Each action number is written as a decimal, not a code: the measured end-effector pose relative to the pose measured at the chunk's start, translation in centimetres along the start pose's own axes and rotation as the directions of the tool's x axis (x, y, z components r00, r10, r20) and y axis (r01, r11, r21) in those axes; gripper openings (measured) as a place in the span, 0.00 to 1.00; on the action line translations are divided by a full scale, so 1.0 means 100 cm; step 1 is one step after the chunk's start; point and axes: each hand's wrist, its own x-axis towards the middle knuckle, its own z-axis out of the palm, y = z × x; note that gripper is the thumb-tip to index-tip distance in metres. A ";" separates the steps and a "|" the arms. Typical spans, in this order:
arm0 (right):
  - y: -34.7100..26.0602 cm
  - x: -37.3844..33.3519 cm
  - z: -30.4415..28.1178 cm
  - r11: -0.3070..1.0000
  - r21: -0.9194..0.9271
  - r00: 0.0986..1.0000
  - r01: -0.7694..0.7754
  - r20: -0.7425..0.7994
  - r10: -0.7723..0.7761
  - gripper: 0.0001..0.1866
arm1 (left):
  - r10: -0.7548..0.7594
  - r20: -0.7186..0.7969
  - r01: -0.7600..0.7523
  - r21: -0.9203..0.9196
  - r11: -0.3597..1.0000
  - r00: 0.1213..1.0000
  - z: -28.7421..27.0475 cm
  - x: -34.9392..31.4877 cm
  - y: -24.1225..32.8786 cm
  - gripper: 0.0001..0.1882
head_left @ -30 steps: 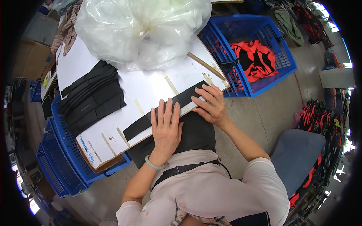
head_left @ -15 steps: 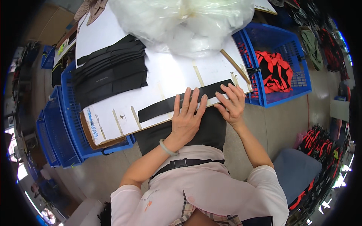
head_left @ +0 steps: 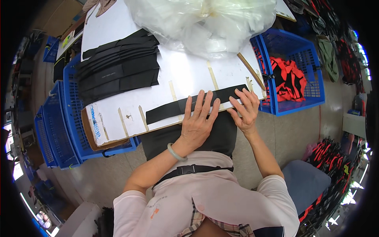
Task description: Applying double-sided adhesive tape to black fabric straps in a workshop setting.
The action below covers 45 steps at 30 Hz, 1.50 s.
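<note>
A long black fabric strip [head_left: 164,112] lies along the near edge of the white table [head_left: 185,73]. My left hand [head_left: 198,120] rests with its fingers stretched out flat across the middle of the strip. At the strip's right end, my right hand [head_left: 246,111] has its fingertips laid on the fabric, with the thumb apart near the table edge. Neither hand grips anything. Several similar black strips [head_left: 122,75] are fanned in an overlapping pile at the table's left.
A large clear plastic bag [head_left: 201,27] covers the table's far middle. A wooden stick [head_left: 251,71] lies at the right edge. Blue crates flank the table; the right crate [head_left: 300,109] holds red and black pieces [head_left: 287,81]. A dark padded seat [head_left: 304,181] stands behind at right.
The strip's left end has shifted slightly back toward the table's near edge. My hands stay on it, fingers still extended. The whole view has turned a little.
</note>
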 end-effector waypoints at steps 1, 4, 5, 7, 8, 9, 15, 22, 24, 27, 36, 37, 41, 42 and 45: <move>-0.001 0.001 -0.001 1.000 0.005 1.000 -0.009 0.005 0.009 0.18 | -0.005 -0.001 0.005 0.005 1.000 1.000 -0.001 0.000 -0.001 0.27; -0.002 0.003 -0.002 1.000 0.017 1.000 -0.012 0.008 0.012 0.18 | -0.007 0.008 0.007 0.006 1.000 1.000 -0.006 0.000 -0.001 0.26; -0.002 0.003 -0.003 1.000 0.013 1.000 -0.013 0.007 0.013 0.18 | 0.003 0.018 -0.003 -0.011 1.000 1.000 -0.007 0.001 -0.001 0.26; 0.000 0.003 -0.004 1.000 0.022 1.000 -0.011 0.013 0.010 0.18 | 0.021 0.049 -0.019 -0.025 0.999 0.999 -0.011 0.003 0.000 0.27; -0.001 0.003 -0.004 1.000 0.015 1.000 -0.017 0.020 0.017 0.18 | 0.009 0.049 -0.009 -0.013 1.000 0.999 -0.011 0.002 -0.001 0.27; -0.002 0.004 -0.005 0.999 0.025 0.999 -0.025 0.021 0.025 0.18 | 0.017 0.047 -0.016 -0.022 1.000 0.999 -0.010 0.002 -0.001 0.27; -0.011 0.017 -0.026 0.996 0.034 0.992 -0.079 0.100 0.075 0.17 | 0.036 0.070 -0.035 -0.013 0.999 0.997 -0.010 0.006 0.002 0.27; 0.019 0.021 -0.044 0.706 0.426 0.734 -0.566 -0.130 0.666 0.13 | 0.034 0.180 -0.044 0.048 0.998 0.983 -0.012 0.000 -0.001 0.36; 0.024 0.030 -0.054 0.653 0.479 0.724 -0.587 -0.049 0.688 0.12 | 0.042 0.177 -0.050 0.042 0.998 0.983 -0.013 -0.001 0.000 0.37; 0.023 0.053 -0.061 0.636 0.380 0.740 -0.672 0.329 0.586 0.15 | 0.042 0.184 -0.051 0.043 0.998 0.982 -0.012 0.000 0.000 0.38; 0.025 0.086 -0.055 0.749 -0.036 0.636 -0.661 0.503 0.585 0.15 | 0.043 0.146 -0.043 -0.004 0.999 0.988 -0.008 0.005 0.001 0.32; 0.025 0.085 -0.052 0.785 -0.022 0.683 -0.619 0.479 0.552 0.15 | 0.042 0.142 -0.044 0.008 0.999 0.989 -0.009 0.005 0.000 0.32; 0.027 0.082 -0.044 0.868 0.074 0.811 -0.491 0.403 0.424 0.16 | 0.012 0.124 -0.016 0.035 0.999 0.992 -0.013 0.003 -0.003 0.30; 0.030 0.079 -0.045 0.861 0.077 0.801 -0.503 0.415 0.432 0.17 | 0.005 0.079 -0.004 -0.012 1.000 0.997 -0.011 0.003 -0.002 0.30; 0.036 0.068 -0.050 0.831 0.086 0.779 -0.550 0.412 0.473 0.17 | -0.012 0.037 0.017 -0.138 0.990 0.999 -0.015 0.008 -0.004 0.27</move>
